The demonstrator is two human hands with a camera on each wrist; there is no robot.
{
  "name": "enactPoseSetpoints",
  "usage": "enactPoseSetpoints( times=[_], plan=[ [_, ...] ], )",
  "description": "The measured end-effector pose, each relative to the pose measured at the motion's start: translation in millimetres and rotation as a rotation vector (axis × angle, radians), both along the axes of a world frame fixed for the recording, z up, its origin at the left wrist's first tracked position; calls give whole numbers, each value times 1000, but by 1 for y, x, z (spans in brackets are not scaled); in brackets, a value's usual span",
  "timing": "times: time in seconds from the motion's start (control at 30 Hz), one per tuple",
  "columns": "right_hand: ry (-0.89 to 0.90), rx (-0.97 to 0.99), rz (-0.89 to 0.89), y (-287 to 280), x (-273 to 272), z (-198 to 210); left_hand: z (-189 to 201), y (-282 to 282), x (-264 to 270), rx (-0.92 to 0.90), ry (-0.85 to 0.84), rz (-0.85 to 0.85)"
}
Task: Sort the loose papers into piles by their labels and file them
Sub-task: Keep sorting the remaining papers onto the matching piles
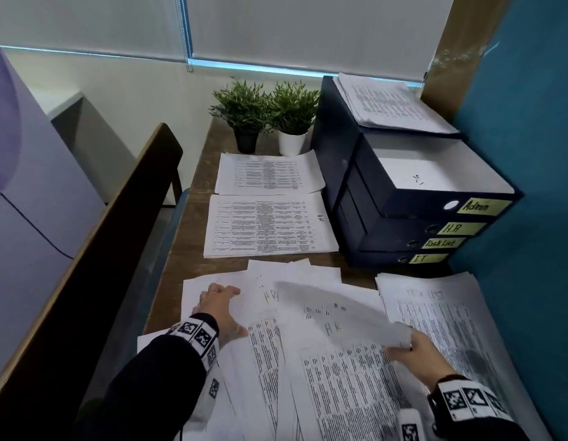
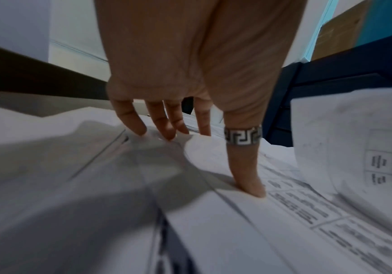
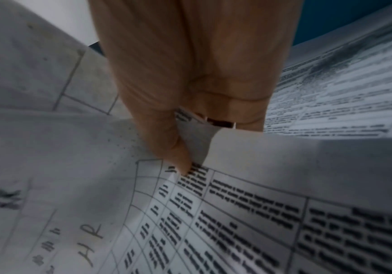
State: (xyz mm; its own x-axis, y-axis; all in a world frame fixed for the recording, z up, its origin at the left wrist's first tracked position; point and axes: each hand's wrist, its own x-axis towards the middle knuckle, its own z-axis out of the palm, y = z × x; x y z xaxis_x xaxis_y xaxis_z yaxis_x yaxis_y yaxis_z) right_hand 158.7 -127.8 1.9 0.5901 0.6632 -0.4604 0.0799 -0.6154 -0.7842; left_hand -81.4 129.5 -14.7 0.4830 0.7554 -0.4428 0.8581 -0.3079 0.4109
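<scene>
Two hands on loose heap (image 1: 311,370) at near edge of desk (image 1: 193,249). Right hand (image 1: 414,353) pinching corner of lifted sheet (image 1: 336,308), thumb over, fingers under; sheet blurred, long axis running from grip up-left across heap. Left hand (image 1: 220,308) flat, fingers spread, pressing heap's left side. Sorted HR pile (image 1: 270,224) straight ahead, beyond heap, landscape, between heap and far pile (image 1: 270,173). Task List pile (image 1: 441,316) just beside right hand. Label on lifted sheet unreadable; if HR, forward-left carry, right hand nearer.

Dim, cool daylight seeps under the blinds (image 1: 308,30); both wrist views are motion-blurred, with edges bowed.
</scene>
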Motion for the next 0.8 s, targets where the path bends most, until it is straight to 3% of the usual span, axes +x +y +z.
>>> enactPoseSetpoints(
  times=[0.1,0.3,0.53,0.6,0.7,0.73,0.8],
  plan=[
    [-8,23,25,-4,0,-3,0,2,3,-1,40,-45],
    [109,55,46,-3,-4,-7,8,0,5,-274,-478,-34],
    [164,7,44,10,-14,8,17,-3,14,-439,-599,-106],
    [125,-5,51,12,-15,9,16,-4,14,-463,-636,5],
    [57,-53,55,10,-14,4,6,5,6,-460,-747,406],
    [30,-84,60,9,-13,1,1,9,4,-414,-713,448],
    [-33,-158,85,6,-10,-6,-4,14,-1,-245,-426,294]
  ],
)
